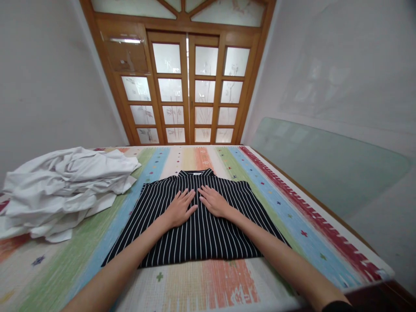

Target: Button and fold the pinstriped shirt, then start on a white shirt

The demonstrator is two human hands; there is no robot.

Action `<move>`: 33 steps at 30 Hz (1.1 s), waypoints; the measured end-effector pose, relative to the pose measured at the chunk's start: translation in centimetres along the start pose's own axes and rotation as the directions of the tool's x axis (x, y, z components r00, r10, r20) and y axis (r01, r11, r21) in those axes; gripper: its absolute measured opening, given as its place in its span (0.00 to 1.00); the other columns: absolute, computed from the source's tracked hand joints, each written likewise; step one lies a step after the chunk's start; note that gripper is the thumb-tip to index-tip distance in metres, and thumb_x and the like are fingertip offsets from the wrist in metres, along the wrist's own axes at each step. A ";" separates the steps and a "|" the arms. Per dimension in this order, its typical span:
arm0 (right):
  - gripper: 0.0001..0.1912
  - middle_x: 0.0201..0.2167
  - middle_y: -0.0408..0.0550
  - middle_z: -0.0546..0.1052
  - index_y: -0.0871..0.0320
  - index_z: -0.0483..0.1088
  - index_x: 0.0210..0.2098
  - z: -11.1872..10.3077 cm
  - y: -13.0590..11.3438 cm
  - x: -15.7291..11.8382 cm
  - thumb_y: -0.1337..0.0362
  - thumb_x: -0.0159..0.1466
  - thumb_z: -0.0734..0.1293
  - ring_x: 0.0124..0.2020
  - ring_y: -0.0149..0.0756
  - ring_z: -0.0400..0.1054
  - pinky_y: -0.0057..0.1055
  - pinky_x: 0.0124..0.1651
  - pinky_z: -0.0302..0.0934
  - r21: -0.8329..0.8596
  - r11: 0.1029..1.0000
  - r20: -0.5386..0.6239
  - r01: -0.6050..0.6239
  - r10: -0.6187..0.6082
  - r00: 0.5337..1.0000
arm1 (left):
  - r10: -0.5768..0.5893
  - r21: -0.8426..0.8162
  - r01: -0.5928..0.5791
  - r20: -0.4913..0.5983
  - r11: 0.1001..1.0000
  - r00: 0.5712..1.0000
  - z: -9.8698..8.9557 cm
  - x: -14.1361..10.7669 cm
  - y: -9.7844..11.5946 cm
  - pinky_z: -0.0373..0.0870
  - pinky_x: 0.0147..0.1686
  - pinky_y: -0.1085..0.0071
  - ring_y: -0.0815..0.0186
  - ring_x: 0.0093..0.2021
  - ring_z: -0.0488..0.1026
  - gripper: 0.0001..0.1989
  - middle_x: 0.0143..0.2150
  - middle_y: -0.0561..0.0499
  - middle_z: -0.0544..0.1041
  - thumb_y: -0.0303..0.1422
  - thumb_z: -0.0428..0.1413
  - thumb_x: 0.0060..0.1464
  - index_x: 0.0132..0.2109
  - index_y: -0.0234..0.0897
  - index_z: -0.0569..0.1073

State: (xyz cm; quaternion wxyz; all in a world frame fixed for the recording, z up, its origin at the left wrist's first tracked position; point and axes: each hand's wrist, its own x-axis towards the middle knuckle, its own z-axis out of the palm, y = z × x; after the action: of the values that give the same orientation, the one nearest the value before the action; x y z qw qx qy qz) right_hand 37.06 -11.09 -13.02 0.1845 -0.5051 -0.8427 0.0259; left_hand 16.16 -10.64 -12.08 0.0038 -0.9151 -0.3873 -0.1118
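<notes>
So, our table (183,284) has the shirt (208,245) lying flat on it. White laundry (68,186) sits heaped left of the shirt, probably to give it room. Our left hand (180,210) and right hand (213,202) rest on the shirt, flattened, gripping nothing, likely keeping it smooth.

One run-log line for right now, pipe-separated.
left hand: palm-down on striped shirt | right hand: palm-down on striped shirt | collar: at far edge | white cloth heap: left of shirt

A black, white-striped shirt (201,238) is lying flat beneath the left hand (180,209) and right hand (213,202), its collar (185,173) pointing away ahead of them, its lower edge running nearer than both wrists.
</notes>
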 end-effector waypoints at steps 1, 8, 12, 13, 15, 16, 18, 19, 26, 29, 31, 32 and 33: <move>0.29 0.66 0.57 0.59 0.63 0.58 0.65 0.0 0.0 0.0 0.54 0.72 0.48 0.68 0.46 0.48 0.49 0.67 0.45 -0.023 0.999 0.013 -0.030 0.031 0.999 | -0.018 -0.013 0.018 0.012 1.000 1.000 0.1 -0.2 -0.2 0.47 0.66 0.50 0.52 0.69 0.50 0.31 0.69 0.44 0.57 0.49 0.37 0.65 0.67 0.36 0.56; 0.32 0.67 0.55 0.55 0.63 0.56 0.66 -0.7 -0.3 -0.2 0.50 0.71 0.46 0.69 0.46 0.45 0.46 0.68 0.41 -0.085 0.985 0.043 -0.150 0.154 0.987 | -0.072 -0.068 0.075 0.038 0.995 0.997 -0.1 -0.3 -0.9 0.44 0.66 0.51 0.55 0.70 0.46 0.33 0.70 0.46 0.55 0.52 0.37 0.64 0.68 0.39 0.54; 0.33 0.68 0.54 0.54 0.61 0.56 0.66 -1.0 0.1 -1.0 0.48 0.71 0.46 0.69 0.46 0.44 0.47 0.68 0.41 -0.092 0.982 0.043 -0.164 0.169 0.985 | -0.093 -0.060 0.096 0.053 0.994 0.994 -0.3 -0.4 -1.2 0.43 0.66 0.52 0.56 0.70 0.47 0.33 0.70 0.48 0.54 0.52 0.36 0.64 0.68 0.41 0.55; 0.33 0.68 0.54 0.54 0.60 0.56 0.66 -1.1 0.3 -1.3 0.48 0.71 0.46 0.70 0.46 0.43 0.47 0.68 0.41 -0.098 0.981 0.043 -0.168 0.173 0.984 | -0.109 -0.049 0.112 0.057 0.993 0.992 -0.3 -0.4 -1.5 0.42 0.67 0.52 0.56 0.70 0.46 0.33 0.70 0.48 0.53 0.52 0.36 0.64 0.68 0.41 0.55; 0.33 0.68 0.54 0.53 0.60 0.55 0.66 -1.5 0.9 -2.0 0.47 0.70 0.46 0.70 0.46 0.43 0.47 0.68 0.40 -0.113 0.977 0.046 -0.180 0.187 0.981 | -0.167 -0.020 0.169 0.070 0.985 0.983 -0.5 -0.4 -2.6 0.41 0.67 0.52 0.56 0.71 0.45 0.33 0.70 0.48 0.52 0.52 0.36 0.64 0.68 0.41 0.54; 0.33 0.68 0.54 0.53 0.60 0.55 0.66 -1.7 1.2 -2.4 0.47 0.70 0.46 0.70 0.46 0.42 0.47 0.68 0.40 -0.122 0.974 0.046 -0.192 0.199 0.979 | -0.206 -0.006 0.207 0.074 0.978 0.976 -0.6 -0.3 -3.3 0.41 0.66 0.51 0.56 0.71 0.45 0.33 0.70 0.48 0.52 0.52 0.36 0.63 0.68 0.41 0.54; 0.34 0.68 0.54 0.53 0.59 0.55 0.66 -2.1 1.6 -3.2 0.46 0.70 0.47 0.70 0.46 0.42 0.48 0.68 0.39 -0.139 0.965 0.043 -0.221 0.229 0.973 | -0.286 0.021 0.285 0.082 0.958 0.955 -0.9 -0.2 -4.7 0.42 0.66 0.50 0.54 0.71 0.45 0.33 0.71 0.47 0.51 0.52 0.37 0.64 0.69 0.41 0.54; 0.34 0.69 0.54 0.53 0.59 0.55 0.66 -2.3 1.7 -3.6 0.46 0.70 0.47 0.70 0.47 0.41 0.48 0.68 0.39 -0.145 0.962 0.040 -0.233 0.241 0.970 | -0.317 0.033 0.316 0.086 0.948 0.944 -1.0 0.0 -5.4 0.42 0.66 0.49 0.54 0.70 0.45 0.32 0.71 0.46 0.51 0.51 0.37 0.64 0.69 0.41 0.54; 0.36 0.69 0.53 0.52 0.59 0.53 0.67 -2.9 1.8 -6.6 0.43 0.69 0.49 0.70 0.48 0.41 0.48 0.68 0.40 -0.135 0.961 0.018 -0.241 0.246 0.969 | -0.404 0.082 0.397 0.095 0.914 0.910 -0.9 1.2 -8.3 0.42 0.65 0.50 0.53 0.71 0.45 0.32 0.71 0.46 0.49 0.50 0.36 0.64 0.69 0.39 0.53; 0.37 0.69 0.53 0.51 0.59 0.52 0.68 -2.9 1.7 -7.3 0.43 0.68 0.49 0.70 0.48 0.40 0.49 0.68 0.40 -0.129 0.965 0.015 -0.228 0.231 0.973 | -0.398 0.077 0.392 0.091 0.917 0.913 -0.8 1.7 -8.7 0.43 0.65 0.48 0.52 0.70 0.46 0.32 0.71 0.46 0.51 0.50 0.36 0.64 0.69 0.40 0.53; 0.37 0.69 0.54 0.50 0.60 0.52 0.68 -2.9 1.7 -7.5 0.43 0.69 0.48 0.70 0.49 0.40 0.49 0.68 0.40 -0.133 0.965 0.019 -0.227 0.232 0.973 | -0.384 0.074 0.379 0.073 0.923 0.921 -0.8 2.0 -8.9 0.45 0.64 0.46 0.51 0.70 0.47 0.31 0.71 0.47 0.51 0.49 0.37 0.64 0.69 0.42 0.52; 0.37 0.69 0.54 0.50 0.60 0.52 0.68 -3.0 1.6 -7.5 0.43 0.69 0.49 0.70 0.49 0.40 0.50 0.68 0.40 -0.134 0.964 0.019 -0.227 0.232 0.973 | -0.369 0.073 0.365 0.063 0.928 0.927 -0.9 2.1 -9.0 0.46 0.63 0.45 0.51 0.70 0.47 0.30 0.71 0.47 0.52 0.48 0.37 0.64 0.69 0.44 0.52; 0.36 0.69 0.54 0.51 0.60 0.52 0.68 -3.0 1.6 -7.5 0.44 0.69 0.49 0.70 0.49 0.40 0.50 0.68 0.40 -0.136 0.964 0.017 -0.227 0.231 0.973 | -0.354 0.073 0.350 0.057 0.934 0.933 -0.9 2.2 -9.1 0.46 0.62 0.43 0.51 0.70 0.47 0.29 0.71 0.48 0.52 0.47 0.38 0.64 0.69 0.46 0.52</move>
State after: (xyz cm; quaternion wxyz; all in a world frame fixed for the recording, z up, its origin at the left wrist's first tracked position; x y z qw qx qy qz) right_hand 42.59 -17.21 -12.78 0.1324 -0.6098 -0.7814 -0.0007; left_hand 11.02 -2.83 -11.43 -0.0015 -0.8337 -0.5481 -0.0668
